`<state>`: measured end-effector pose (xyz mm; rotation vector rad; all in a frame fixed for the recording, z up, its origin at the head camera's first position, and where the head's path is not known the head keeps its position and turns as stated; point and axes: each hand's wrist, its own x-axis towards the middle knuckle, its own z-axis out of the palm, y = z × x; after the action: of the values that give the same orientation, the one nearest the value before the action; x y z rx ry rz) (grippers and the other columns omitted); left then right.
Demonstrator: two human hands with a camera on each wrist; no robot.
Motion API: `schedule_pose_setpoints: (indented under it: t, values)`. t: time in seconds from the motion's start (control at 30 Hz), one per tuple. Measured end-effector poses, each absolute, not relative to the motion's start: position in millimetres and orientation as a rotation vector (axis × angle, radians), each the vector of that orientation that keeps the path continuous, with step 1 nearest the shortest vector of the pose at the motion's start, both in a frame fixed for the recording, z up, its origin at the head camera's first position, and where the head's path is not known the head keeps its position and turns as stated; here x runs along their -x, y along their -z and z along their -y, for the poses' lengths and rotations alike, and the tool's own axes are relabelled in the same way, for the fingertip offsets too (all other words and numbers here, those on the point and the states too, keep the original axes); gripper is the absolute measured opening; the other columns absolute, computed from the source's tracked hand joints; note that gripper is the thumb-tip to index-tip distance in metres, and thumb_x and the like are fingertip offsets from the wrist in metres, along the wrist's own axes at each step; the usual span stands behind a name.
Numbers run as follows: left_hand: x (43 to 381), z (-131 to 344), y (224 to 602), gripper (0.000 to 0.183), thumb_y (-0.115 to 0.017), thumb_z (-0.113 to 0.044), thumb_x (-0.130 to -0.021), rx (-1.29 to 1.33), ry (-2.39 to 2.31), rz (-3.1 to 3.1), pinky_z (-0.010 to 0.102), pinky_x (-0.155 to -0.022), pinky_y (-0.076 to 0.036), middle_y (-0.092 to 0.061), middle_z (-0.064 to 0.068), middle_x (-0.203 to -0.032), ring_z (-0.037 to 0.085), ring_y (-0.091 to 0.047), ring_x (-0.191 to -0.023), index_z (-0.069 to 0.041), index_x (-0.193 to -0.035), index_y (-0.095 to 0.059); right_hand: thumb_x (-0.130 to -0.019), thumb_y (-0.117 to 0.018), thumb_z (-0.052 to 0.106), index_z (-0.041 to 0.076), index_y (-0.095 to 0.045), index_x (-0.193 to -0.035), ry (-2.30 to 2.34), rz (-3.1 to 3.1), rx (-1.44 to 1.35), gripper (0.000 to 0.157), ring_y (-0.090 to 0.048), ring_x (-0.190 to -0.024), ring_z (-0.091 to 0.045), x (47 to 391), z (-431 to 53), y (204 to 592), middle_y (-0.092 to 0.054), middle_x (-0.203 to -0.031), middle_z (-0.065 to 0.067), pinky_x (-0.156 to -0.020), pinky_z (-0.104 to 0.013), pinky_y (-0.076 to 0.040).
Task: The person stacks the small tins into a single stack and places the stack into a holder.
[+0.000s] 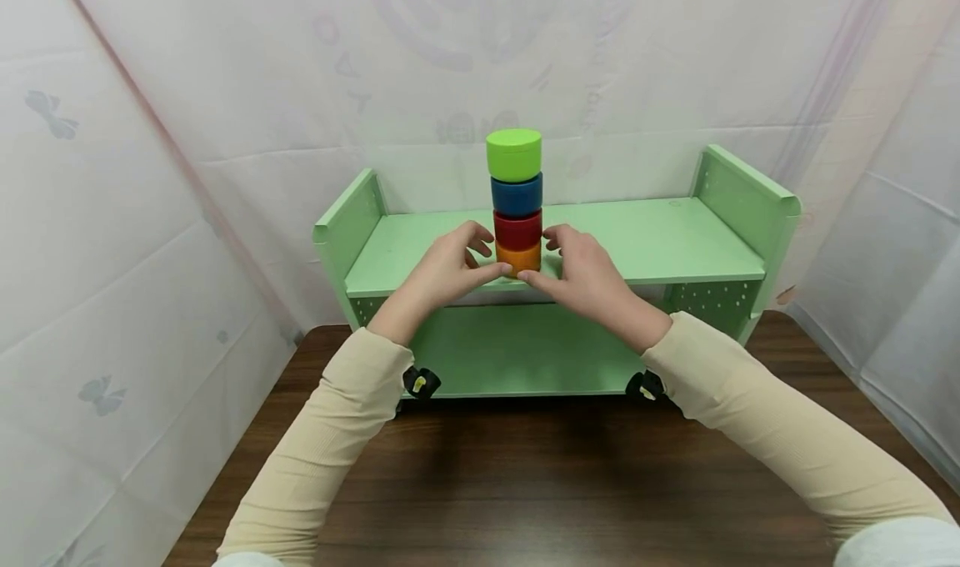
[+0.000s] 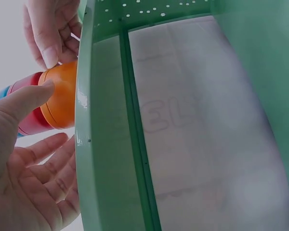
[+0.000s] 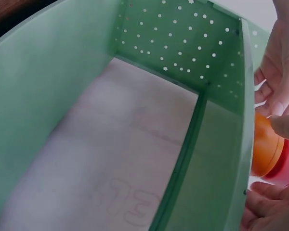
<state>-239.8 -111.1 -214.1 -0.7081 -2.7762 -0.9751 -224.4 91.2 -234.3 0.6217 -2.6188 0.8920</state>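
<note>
In the head view, a tower of round stacking cups stands on the upper shelf (image 1: 645, 242). An orange cup (image 1: 519, 256) is at the bottom, then a red cup (image 1: 517, 232), a blue cup (image 1: 517, 197) and a lime-green cup (image 1: 514, 158) on top. My left hand (image 1: 444, 268) and right hand (image 1: 592, 277) flank the lower cups. Both thumbs lie at the front of the orange cup. In the left wrist view, the left fingers (image 2: 50, 178) spread loosely beside the orange cup (image 2: 65, 96), with a gap between. The right fingers are loosely bent.
The green shelf unit has raised side panels (image 1: 750, 192) and a lower shelf (image 1: 525, 350) under the tower. It stands on a dark wooden table (image 1: 525, 484). White sheeting (image 1: 262, 67) hangs behind and at both sides.
</note>
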Motion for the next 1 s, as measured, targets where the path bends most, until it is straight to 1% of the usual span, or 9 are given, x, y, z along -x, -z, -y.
schedule_pose_setpoints:
  t: [0.13, 0.3, 0.5, 0.63, 0.77, 0.9, 1.0]
  values:
    - [236.8, 113.7, 215.6, 0.044, -0.067, -0.032, -0.089, 0.71, 0.932, 2.759, 0.038, -0.08, -0.053, -0.061, 0.011, -0.113, 0.026, -0.063, -0.091, -0.006, -0.121, -0.051, -0.086, -0.069, 0.033, -0.004, -0.046, -0.128, -0.839, 2.629, -0.594, 0.061, -0.054, -0.108, -0.035, 218.8, -92.3, 235.0, -0.057, -0.121, -0.022, -0.089, -0.048, -0.047]
    - [234.5, 117.1, 218.2, 0.041, -0.067, -0.03, -0.089, 0.746, 0.889, 2.683, 0.037, -0.081, -0.052, -0.063, 0.012, -0.11, 0.025, -0.062, -0.088, -0.004, -0.118, -0.054, -0.085, -0.07, 0.032, -0.005, -0.049, -0.125, -0.786, 2.601, -0.596, 0.058, -0.054, -0.106, -0.036, 214.7, -93.8, 236.0, -0.058, -0.119, -0.022, -0.089, -0.049, -0.044]
    - [229.9, 119.7, 221.3, 0.033, -0.068, -0.025, -0.088, 0.808, 0.833, 2.606, 0.037, -0.078, -0.052, -0.065, 0.013, -0.105, 0.025, -0.061, -0.084, -0.002, -0.111, -0.059, -0.086, -0.07, 0.03, -0.004, -0.056, -0.115, -0.719, 2.551, -0.622, 0.048, -0.055, -0.099, -0.033, 212.2, -98.6, 240.2, -0.061, -0.108, -0.019, -0.085, -0.046, -0.044]
    - [228.3, 120.3, 223.1, 0.029, -0.068, -0.023, -0.088, 0.834, 0.792, 2.59, 0.036, -0.075, -0.052, -0.065, 0.011, -0.102, 0.024, -0.061, -0.082, -0.002, -0.107, -0.06, -0.085, -0.071, 0.027, -0.003, -0.06, -0.108, -0.684, 2.488, -0.641, 0.04, -0.054, -0.093, -0.031, 211.0, -102.0, 243.6, -0.06, -0.099, -0.017, -0.08, -0.043, -0.045]
    - [226.4, 120.8, 223.7, 0.026, -0.068, -0.023, -0.088, 0.842, 0.749, 2.574, 0.035, -0.074, -0.052, -0.065, 0.01, -0.099, 0.023, -0.061, -0.081, -0.003, -0.104, -0.061, -0.084, -0.072, 0.024, -0.001, -0.061, -0.104, -0.693, 2.467, -0.655, 0.034, -0.052, -0.088, -0.028, 208.3, -103.9, 245.4, -0.058, -0.092, -0.015, -0.075, -0.04, -0.045]
    - [222.1, 120.3, 223.6, 0.022, -0.067, -0.022, -0.089, 0.859, 0.713, 2.557, 0.035, -0.074, -0.052, -0.066, 0.009, -0.097, 0.022, -0.061, -0.081, -0.004, -0.1, -0.062, -0.085, -0.071, 0.023, 0.0, -0.061, -0.103, -0.689, 2.496, -0.665, 0.031, -0.051, -0.085, -0.026, 206.9, -105.3, 245.7, -0.058, -0.089, -0.013, -0.072, -0.038, -0.045]
    - [219.9, 120.1, 225.8, 0.02, -0.067, -0.021, -0.089, 0.879, 0.679, 2.545, 0.035, -0.075, -0.052, -0.065, 0.009, -0.096, 0.022, -0.061, -0.081, -0.005, -0.099, -0.062, -0.086, -0.07, 0.024, 0.001, -0.062, -0.103, -0.679, 2.52, -0.672, 0.03, -0.052, -0.086, -0.026, 206.6, -107.2, 246.3, -0.06, -0.091, -0.013, -0.074, -0.039, -0.046]
